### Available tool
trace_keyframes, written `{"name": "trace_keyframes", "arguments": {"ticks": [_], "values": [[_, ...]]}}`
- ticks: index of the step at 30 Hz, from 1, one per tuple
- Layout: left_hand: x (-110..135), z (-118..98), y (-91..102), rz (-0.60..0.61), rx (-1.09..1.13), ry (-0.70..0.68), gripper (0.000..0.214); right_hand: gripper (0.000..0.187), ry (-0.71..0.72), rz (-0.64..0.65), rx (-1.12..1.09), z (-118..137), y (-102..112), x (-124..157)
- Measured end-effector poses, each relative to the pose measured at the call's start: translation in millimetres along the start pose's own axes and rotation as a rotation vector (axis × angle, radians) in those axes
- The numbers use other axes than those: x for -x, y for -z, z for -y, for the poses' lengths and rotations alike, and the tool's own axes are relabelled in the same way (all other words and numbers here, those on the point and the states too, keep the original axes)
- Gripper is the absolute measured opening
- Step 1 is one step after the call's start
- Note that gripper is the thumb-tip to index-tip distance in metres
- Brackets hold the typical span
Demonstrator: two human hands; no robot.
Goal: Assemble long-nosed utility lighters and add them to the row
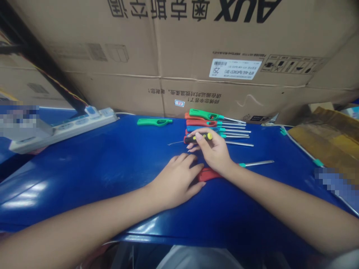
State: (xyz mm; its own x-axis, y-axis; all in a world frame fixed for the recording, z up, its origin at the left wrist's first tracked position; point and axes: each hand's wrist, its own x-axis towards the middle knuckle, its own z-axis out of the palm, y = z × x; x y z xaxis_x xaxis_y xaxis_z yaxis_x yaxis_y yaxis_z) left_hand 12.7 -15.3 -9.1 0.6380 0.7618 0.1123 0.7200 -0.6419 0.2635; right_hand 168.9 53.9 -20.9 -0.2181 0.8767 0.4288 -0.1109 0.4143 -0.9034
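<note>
My right hand (215,149) is closed around the black and yellow handle of a small screwdriver (206,137). Its thin metal shaft points left, just above the table. Lower down, a red long-nosed gas lighter (209,174) lies on the table, its metal tube pointing right. My left hand (179,181) grips the lighter's left end between thumb and fingers. My right wrist crosses over the lighter and hides part of its body. Behind my right hand several more lighters lie in a row, among them a green one (203,113) and a blue one (193,128).
A separate green lighter body (153,122) lies at the back of the blue table (98,168). A white power strip (84,121) stands at the left. A large cardboard box (126,74) walls off the back. Brown packaging (331,134) sits on the right.
</note>
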Motion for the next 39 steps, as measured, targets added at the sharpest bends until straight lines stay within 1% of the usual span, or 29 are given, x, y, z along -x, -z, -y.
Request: {"name": "trace_keyframes", "arguments": {"ticks": [3, 6, 9, 12, 14, 16, 18, 21, 23, 25, 28, 31, 36, 39], "values": [[0, 0, -0.4, -0.013, 0.011, -0.010, 0.036, 0.027, 0.006, -0.008, -0.017, 1, -1, 1], [0, 1, -0.3, -0.024, 0.030, -0.025, 0.036, 0.027, 0.029, -0.054, -0.053, 8, 0, -2], [-3, 5, -2.9, -0.045, 0.085, -0.035, 0.038, 0.028, 0.037, -0.156, -0.139, 23, 5, -10], [-6, 11, -9.7, -0.087, 0.193, -0.051, 0.040, 0.029, -0.008, -0.246, -0.223, 43, 15, -16], [-9, 16, -15.3, -0.128, 0.274, -0.072, 0.043, 0.028, -0.063, -0.284, -0.253, 53, 24, -13], [-11, 18, -19.8, -0.179, 0.364, -0.085, 0.050, 0.026, -0.151, -0.333, -0.283, 60, 33, -7], [-12, 17, -22.2, -0.253, 0.484, -0.049, 0.053, 0.024, -0.270, -0.397, -0.319, 62, 42, 3], [-14, 13, -21.3, -0.366, 0.711, 0.064, 0.040, 0.025, -0.434, -0.497, -0.379, 60, 54, 14], [-15, 10, -18.6, -0.387, 0.840, 0.116, 0.031, 0.028, -0.482, -0.553, -0.408, 58, 59, 19], [-16, 9, -15.3, -0.382, 0.918, 0.146, 0.026, 0.032, -0.498, -0.588, -0.433, 56, 62, 20], [-16, 9, -11.6, -0.415, 0.939, 0.155, 0.017, 0.029, -0.522, -0.591, -0.472, 53, 65, 21], [-17, 10, -10.5, -0.478, 0.889, 0.130, 0.013, 0.023, -0.536, -0.558, -0.494, 52, 67, 22], [-19, 10, -10.1, -0.555, 0.808, 0.093, 0.011, 0.029, -0.553, -0.537, -0.505, 46, 70, 25], [-19, 10, -9.4, -0.574, 0.768, 0.064, 0.012, 0.027, -0.536, -0.490, -0.493, 42, 70, 27]]}}
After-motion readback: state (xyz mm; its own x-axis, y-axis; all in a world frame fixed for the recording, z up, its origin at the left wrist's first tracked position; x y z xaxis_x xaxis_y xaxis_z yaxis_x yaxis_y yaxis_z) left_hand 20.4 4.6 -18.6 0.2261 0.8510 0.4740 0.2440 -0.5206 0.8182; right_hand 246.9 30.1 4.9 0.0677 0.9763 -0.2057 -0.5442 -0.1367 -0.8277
